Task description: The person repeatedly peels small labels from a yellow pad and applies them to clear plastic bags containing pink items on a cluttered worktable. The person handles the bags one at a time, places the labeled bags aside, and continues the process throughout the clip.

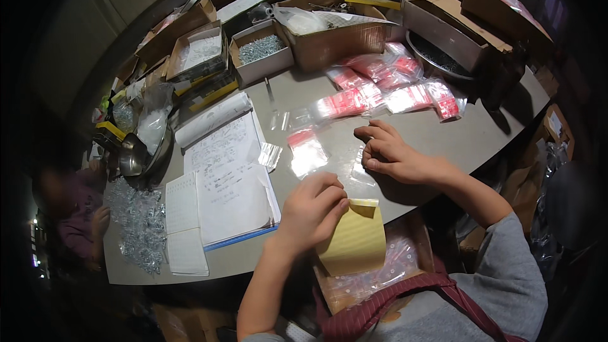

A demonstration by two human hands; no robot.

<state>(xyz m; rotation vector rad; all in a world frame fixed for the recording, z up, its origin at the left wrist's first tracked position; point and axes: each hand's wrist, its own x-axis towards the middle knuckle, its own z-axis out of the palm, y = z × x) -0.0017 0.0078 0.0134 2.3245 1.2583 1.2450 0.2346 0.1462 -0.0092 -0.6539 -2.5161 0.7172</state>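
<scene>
My left hand (pixel 313 209) is closed, its thumb and fingers at the upper left edge of a yellow lined paper sheet (pixel 351 244), which hangs below the table edge. Beneath the sheet, in my lap, a cardboard box (pixel 425 235) holds clear bags of small parts (pixel 399 256). My right hand (pixel 392 155) hovers over or rests on the table edge, fingers curled in; whatever they hold is hidden. Beside its fingertips lies a small clear plastic bag (pixel 362 171). Between my hands and the notebook is a clear bag with a red band (pixel 306 152).
An open notebook (pixel 225 177) lies left of my hands, near bagged screws (pixel 136 221) and a metal bowl (pixel 132 155). Red-and-clear bags (pixel 345 102) are piled ahead. Boxes, one of screws (pixel 259 49), line the back beside a round pan (pixel 437 57). A person (pixel 79 209) is at far left.
</scene>
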